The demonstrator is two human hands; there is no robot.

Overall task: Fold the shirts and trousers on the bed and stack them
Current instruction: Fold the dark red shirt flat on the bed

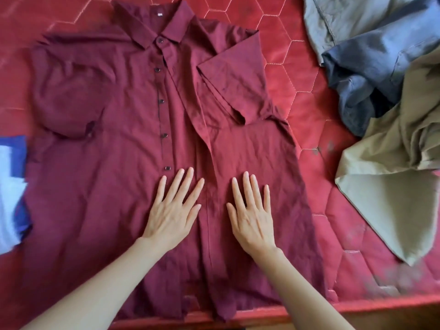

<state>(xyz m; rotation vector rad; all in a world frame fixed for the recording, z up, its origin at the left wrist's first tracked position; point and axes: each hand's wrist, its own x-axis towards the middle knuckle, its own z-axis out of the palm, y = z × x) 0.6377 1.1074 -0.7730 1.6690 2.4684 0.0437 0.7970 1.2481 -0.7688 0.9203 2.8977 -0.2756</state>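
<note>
A maroon short-sleeved button shirt (114, 129) lies face up on the red quilted bed (309, 96), collar at the far side. Its right side is folded inward over the front, with the right sleeve (235, 75) turned back on top. My left hand (173, 208) lies flat with straight fingers on the shirt just right of the button line. My right hand (252, 210) presses flat on the folded-over panel. Both hands are close together near the shirt's lower middle.
A heap of unfolded clothes sits at the right: a grey garment (352, 22), a dark blue one (371, 75) and an olive-khaki one (390, 177). A blue and white cloth (12, 184) lies at the left edge. The bed's front edge (357, 310) runs along the bottom.
</note>
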